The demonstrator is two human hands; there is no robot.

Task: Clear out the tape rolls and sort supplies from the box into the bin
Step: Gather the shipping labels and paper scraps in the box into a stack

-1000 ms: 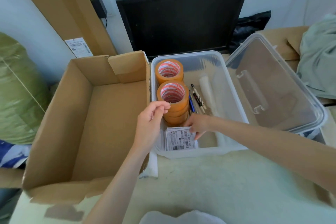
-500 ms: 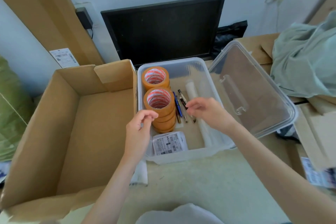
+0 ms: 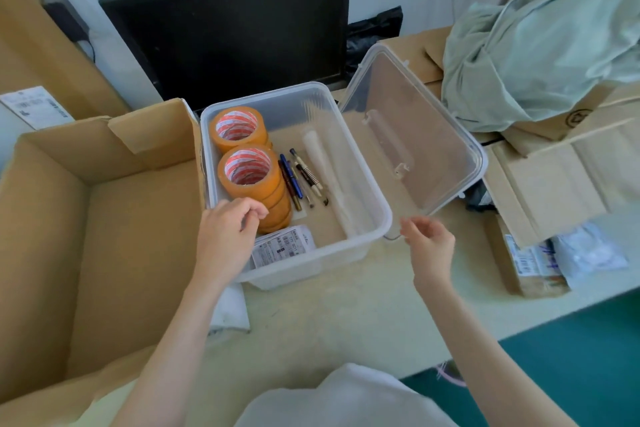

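Right hand (image 3: 429, 246) withdrawn from bin (image 3: 311, 267), loosely curled, empty | left hand (image 3: 227, 236) unchanged, curled, empty beside tape rolls (image 3: 247, 172)

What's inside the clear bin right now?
The clear bin holds two stacks of orange tape rolls, several pens, a white roll and a labelled packet. The left hand covers the packet's left end and the near stack's base.

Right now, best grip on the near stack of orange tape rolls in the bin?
Likely pinch the top roll through its open core and outer wall, coming straight down. The stack sits flat, hole up, with the bin wall on its left and pens close on its right.
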